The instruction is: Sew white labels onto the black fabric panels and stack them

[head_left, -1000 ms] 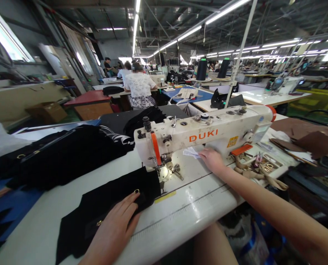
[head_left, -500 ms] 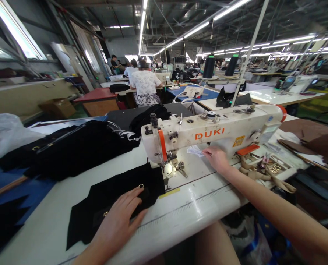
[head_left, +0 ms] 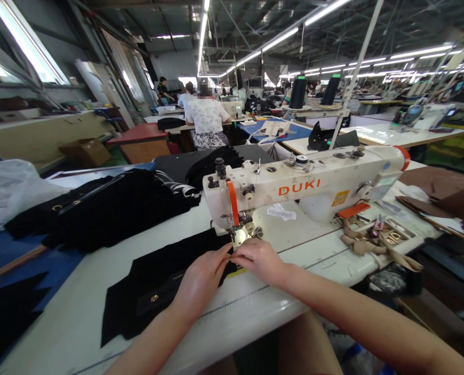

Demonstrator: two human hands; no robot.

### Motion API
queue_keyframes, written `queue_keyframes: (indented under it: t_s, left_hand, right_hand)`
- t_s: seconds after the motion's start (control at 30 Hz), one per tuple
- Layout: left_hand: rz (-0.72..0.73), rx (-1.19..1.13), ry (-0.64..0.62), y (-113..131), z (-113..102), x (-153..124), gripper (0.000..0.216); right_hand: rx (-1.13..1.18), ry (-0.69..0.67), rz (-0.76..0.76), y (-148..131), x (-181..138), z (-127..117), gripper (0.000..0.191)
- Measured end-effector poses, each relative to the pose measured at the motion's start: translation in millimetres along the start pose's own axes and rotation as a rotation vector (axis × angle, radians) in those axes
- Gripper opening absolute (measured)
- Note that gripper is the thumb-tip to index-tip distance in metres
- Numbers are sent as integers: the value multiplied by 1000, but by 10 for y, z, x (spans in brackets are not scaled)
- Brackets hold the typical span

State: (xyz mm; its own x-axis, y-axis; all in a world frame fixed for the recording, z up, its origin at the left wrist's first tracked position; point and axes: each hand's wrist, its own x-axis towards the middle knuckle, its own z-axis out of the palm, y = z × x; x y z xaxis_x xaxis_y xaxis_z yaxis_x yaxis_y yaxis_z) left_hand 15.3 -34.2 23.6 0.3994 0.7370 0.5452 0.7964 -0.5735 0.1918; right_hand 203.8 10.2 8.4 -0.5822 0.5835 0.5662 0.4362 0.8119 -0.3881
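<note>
A white DUKI sewing machine [head_left: 305,187] stands on the white table [head_left: 255,307]. A black fabric piece [head_left: 157,286] with a small gold fitting lies flat to the left of the needle. My left hand [head_left: 200,281] and my right hand [head_left: 259,260] meet at the fabric's right edge, just in front of the lit presser foot [head_left: 241,234]. Both hands have fingers pinched together on that edge. A small pile of white labels [head_left: 280,211] lies under the machine arm.
A heap of black garments [head_left: 99,208] lies at the left. Beige straps and metal rings [head_left: 376,242] fill a tray at the right. Brown fabric [head_left: 438,192] lies far right. A seated person in a white top [head_left: 206,122] works at a table behind, with thread cones [head_left: 298,92] nearby.
My right hand left the white labels under the machine arm and came forward to the needle. My left hand lifted from lying flat on the fabric and pinched its right edge.
</note>
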Motion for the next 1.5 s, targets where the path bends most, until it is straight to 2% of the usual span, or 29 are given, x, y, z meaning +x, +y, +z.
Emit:
queue_keyframes:
  t_s: [0.17, 0.33, 0.4, 0.53, 0.7, 1.0, 1.5]
  left_hand:
    - [114, 106, 36, -209, -54, -58, 30]
    - [240, 246, 77, -295, 39, 27, 25]
    - [239, 280, 20, -313, 92, 71, 25]
    - [193, 270, -178, -318, 157, 110, 26]
    - [209, 216, -232, -300, 138, 109, 24]
    - [242, 105, -212, -311, 102, 151, 26]
    - [348, 162, -77, -321, 156, 115, 28]
  right_hand:
    - [3, -13, 56, 123, -24, -11, 4]
    - [-114, -57, 55, 126, -54, -33, 11]
    - [-135, -94, -20, 74, -68, -37, 14]
    - [-158, -211, -164, -64, -114, -49, 20]
    - [-190, -306, -158, -139, -154, -64, 24]
    - [-172, -283, -157, -107, -177, -29, 27]
    - [-176, -288, -158, -108, -189, -21, 27]
